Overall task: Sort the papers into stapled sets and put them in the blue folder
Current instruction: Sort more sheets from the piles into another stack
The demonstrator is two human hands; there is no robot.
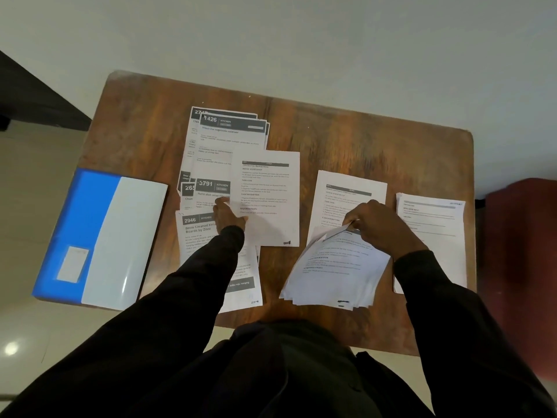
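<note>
Printed papers lie spread over a brown wooden table (346, 137). My left hand (227, 214) pinches the left edge of one text sheet (268, 200) that lies over the overlapping sheets with dark numbered headers (229, 131). My right hand (376, 226) grips the top edge of a thick stack of papers (334, 273), tilted up near the table's front edge. Beyond the stack lies a small pile of text sheets (340, 188), and another pile (434, 233) sits at the far right. The blue and white folder (99, 236) lies shut at the table's left edge, overhanging it.
A dark red chair or cushion (521, 236) stands to the right of the table. A dark piece of furniture (33, 98) is at the upper left. Pale floor (33, 333) shows below the folder, a plain wall (271, 34) behind the table.
</note>
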